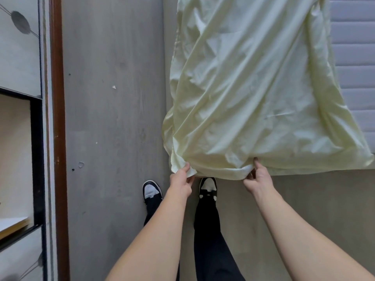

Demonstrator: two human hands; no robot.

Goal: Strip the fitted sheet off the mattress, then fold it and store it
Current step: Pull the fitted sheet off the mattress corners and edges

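A pale yellow fitted sheet (pixel 253 88) lies rumpled along the mattress (pixel 353 57), whose quilted white top shows bare at the right. The sheet's near end bunches and hangs over the mattress's foot edge. My left hand (pixel 181 180) pinches the sheet's near left corner. My right hand (pixel 257 176) grips the gathered near edge a little to the right. Both arms stretch forward from the bottom of the view.
Grey floor (pixel 113 118) runs along the left of the bed. A cabinet (pixel 22 138) with an open compartment and a brown frame stands at the far left. My two feet in black and white shoes (pixel 152 191) stand at the bed's foot.
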